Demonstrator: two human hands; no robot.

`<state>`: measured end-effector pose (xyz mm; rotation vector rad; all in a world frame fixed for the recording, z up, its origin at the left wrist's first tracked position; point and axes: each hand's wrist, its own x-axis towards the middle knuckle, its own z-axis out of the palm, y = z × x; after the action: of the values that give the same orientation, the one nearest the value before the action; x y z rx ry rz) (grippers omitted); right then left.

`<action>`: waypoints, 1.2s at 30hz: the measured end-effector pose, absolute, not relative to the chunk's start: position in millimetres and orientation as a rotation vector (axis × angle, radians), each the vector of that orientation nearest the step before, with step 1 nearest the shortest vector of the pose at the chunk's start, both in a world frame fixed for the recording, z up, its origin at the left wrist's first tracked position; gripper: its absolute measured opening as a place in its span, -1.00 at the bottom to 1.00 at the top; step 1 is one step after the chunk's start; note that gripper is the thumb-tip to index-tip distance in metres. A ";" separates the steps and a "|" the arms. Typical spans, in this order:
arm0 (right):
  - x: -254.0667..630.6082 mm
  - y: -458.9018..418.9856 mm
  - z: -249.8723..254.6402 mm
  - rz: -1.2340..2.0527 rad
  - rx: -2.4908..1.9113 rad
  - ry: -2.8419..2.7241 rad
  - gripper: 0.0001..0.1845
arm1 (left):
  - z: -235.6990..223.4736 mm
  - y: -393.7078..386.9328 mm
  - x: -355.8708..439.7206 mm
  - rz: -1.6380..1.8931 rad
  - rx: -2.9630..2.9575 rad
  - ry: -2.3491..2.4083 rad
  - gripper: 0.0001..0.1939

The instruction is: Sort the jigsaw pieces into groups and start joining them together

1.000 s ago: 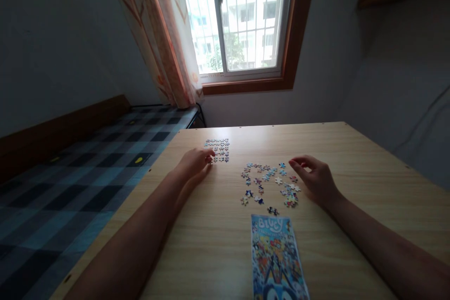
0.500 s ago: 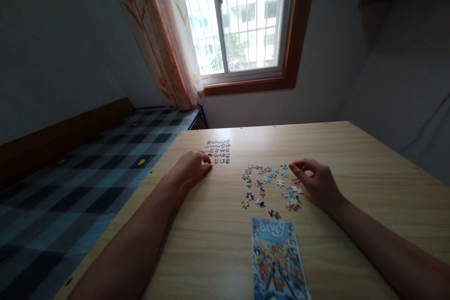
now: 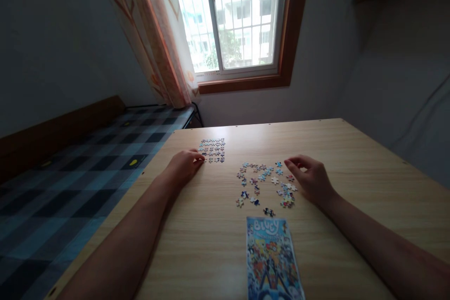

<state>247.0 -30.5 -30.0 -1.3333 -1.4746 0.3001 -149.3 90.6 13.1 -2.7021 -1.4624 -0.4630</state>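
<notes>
My left hand (image 3: 185,165) is closed in a pinch on a small jigsaw puzzle piece at the lower left corner of the neat rows of puzzle pieces (image 3: 213,148). The fingers hide most of that piece. To the right, my right hand (image 3: 309,176) hovers beside the scattered puzzle pieces (image 3: 260,176), its thumb and forefinger brought together. Whether anything is between those fingertips I cannot make out. A blue puzzle piece (image 3: 279,164) lies just left of them.
A colourful picture sheet marked "Bluey" (image 3: 272,258) lies on the wooden table (image 3: 204,243) near me. Left of the table is a bed with a checked cover (image 3: 105,164). A window (image 3: 242,18) and a flowered curtain (image 3: 154,33) are behind.
My left hand has moved slightly in toward the lower left corner of the rows. My right hand stays in nearly the same place by the loose pieces. The whole view has shifted a little.
</notes>
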 end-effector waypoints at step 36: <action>250.9 -14.2 -33.6 0.435 -1.449 -1.429 -0.74 | 5.8 49.1 -67.3 -0.212 -2.948 -1.151 -0.47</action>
<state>250.9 -14.2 -33.6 -1.4487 -1.4294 0.4347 -67.3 49.1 5.8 -2.9478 -1.1510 -0.2125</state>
